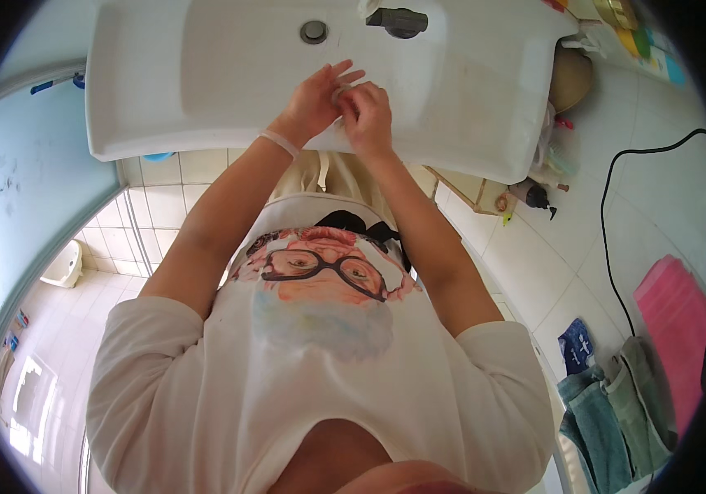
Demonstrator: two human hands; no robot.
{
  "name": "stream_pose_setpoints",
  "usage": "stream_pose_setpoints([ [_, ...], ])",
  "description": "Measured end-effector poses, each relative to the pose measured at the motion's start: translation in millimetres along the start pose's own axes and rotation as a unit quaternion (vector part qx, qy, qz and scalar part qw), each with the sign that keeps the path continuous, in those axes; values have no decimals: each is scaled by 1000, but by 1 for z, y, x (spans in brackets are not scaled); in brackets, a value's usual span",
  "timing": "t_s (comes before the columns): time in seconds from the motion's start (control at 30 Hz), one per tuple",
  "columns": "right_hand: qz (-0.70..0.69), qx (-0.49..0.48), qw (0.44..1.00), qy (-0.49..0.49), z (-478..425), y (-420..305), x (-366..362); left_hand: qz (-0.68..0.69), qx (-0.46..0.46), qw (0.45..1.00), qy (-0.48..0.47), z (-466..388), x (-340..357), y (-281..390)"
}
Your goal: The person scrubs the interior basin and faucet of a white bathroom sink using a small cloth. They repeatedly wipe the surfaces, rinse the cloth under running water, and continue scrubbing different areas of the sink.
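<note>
Both hands meet over the front part of a white washbasin (254,117). My left hand (309,102) has its fingers spread and its palm turned towards the other hand; a pale band circles that wrist. My right hand (368,117) is bent, its fingertips at the left palm and fingers. Between them shows a small whitish, shiny patch (340,96), too small and covered to tell if it is foam or an object. Farther back in the basin are a round drain plug (314,31) and a dark grey faucet (399,23).
On the right wall hang blue-green towels (597,426), a pink towel (674,333) and a black cord (604,216). A dark pump bottle (536,196) stands beside the basin's right end. At left is a frosted glass panel (38,167), with a white tub (64,264) on the tiled floor.
</note>
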State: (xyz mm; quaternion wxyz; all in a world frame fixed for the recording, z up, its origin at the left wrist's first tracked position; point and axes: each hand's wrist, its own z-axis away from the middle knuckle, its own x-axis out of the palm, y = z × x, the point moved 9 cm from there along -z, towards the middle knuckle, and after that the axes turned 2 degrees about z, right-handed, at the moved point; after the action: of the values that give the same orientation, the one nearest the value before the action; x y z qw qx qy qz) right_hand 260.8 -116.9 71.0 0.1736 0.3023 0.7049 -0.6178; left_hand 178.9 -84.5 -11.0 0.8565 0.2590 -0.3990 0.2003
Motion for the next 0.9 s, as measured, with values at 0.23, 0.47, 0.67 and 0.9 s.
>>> stream_pose_setpoints([
  [0.23, 20, -4, 1000, -11, 1, 5, -1, -19, 19, 1000, 11, 10, 9, 0],
  [0.47, 25, 73, 997, -24, -2, 23, -4, -18, 22, 1000, 10, 12, 14, 2],
  [0.67, -22, 148, 989, -5, 12, 44, -1, -7, 70, 994, -89, 5, 62, 18],
  [0.9, -14, 144, 982, 118, 5, 74, -48, 7, 44, 996, -76, 22, 32, 36],
])
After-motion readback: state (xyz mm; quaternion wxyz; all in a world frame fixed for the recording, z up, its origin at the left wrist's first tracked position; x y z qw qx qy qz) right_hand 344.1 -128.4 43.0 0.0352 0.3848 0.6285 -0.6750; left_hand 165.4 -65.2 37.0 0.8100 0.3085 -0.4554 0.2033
